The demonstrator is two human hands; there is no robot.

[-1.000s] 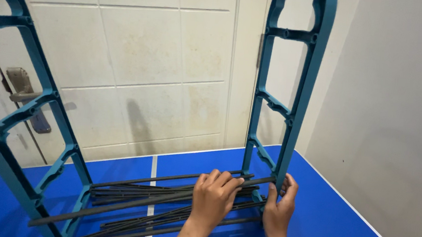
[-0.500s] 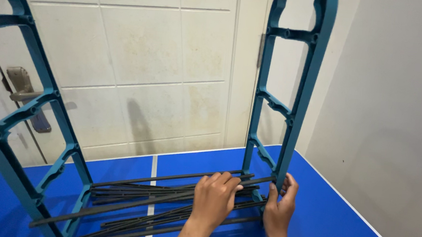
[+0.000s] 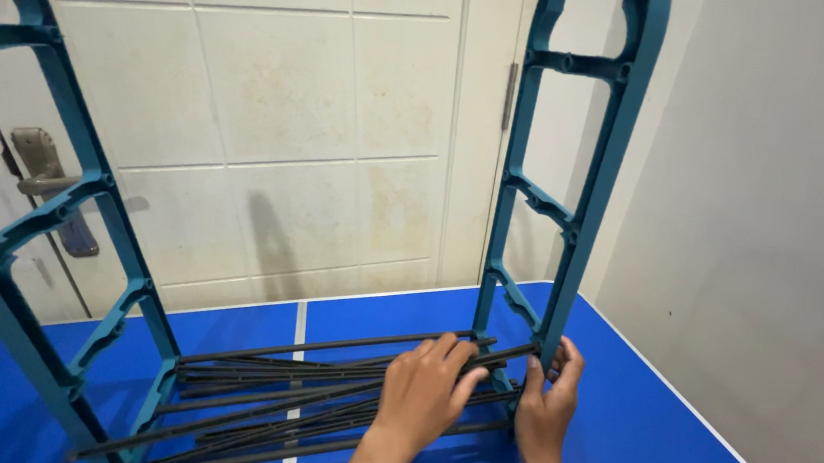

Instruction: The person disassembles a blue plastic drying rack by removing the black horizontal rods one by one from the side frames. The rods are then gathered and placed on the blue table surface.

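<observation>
blue table [image 3: 669,448]: left hand [image 3: 424,394] grips black rod [image 3: 251,410], lying left-right.

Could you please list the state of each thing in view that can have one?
Left hand: closed around a black rod.
Right hand: gripping the right frame at its foot.
Right frame: upright.
Left frame: leaning.
Loose rods: lying on the blue table.
Door: shut.

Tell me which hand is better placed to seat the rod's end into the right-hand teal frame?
Probably the left hand: it lies over the black rod near its end. The right hand is wrapped round the teal side frame, bracing its foot.
</observation>
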